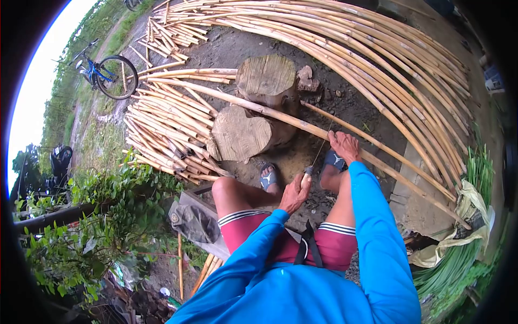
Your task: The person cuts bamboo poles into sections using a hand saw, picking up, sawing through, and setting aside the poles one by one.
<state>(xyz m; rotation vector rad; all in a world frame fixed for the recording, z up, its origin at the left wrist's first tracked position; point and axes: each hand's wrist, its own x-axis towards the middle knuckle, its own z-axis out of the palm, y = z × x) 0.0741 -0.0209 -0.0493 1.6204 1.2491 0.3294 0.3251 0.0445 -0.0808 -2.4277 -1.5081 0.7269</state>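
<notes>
A long bamboo pole (253, 106) runs from the left across the top of the tree stumps down to the lower right. My right hand (345, 146) is closed round this pole, to the right of the stumps. My left hand (295, 193) is closed on the handle of a thin-bladed tool (308, 173). The blade (319, 151) points up toward the pole, close to my right hand, and is too thin to make out well. A thinner pole (372, 143) lies beyond the held one.
Two cut stumps (240, 133) (266, 74) stand ahead. Short bamboo pieces (167, 127) are piled at left, long poles (345, 32) curve across the top right. A blue bicycle (110, 77) is at upper left, a cap (191, 220) beside my leg, a sack (464, 227) at right.
</notes>
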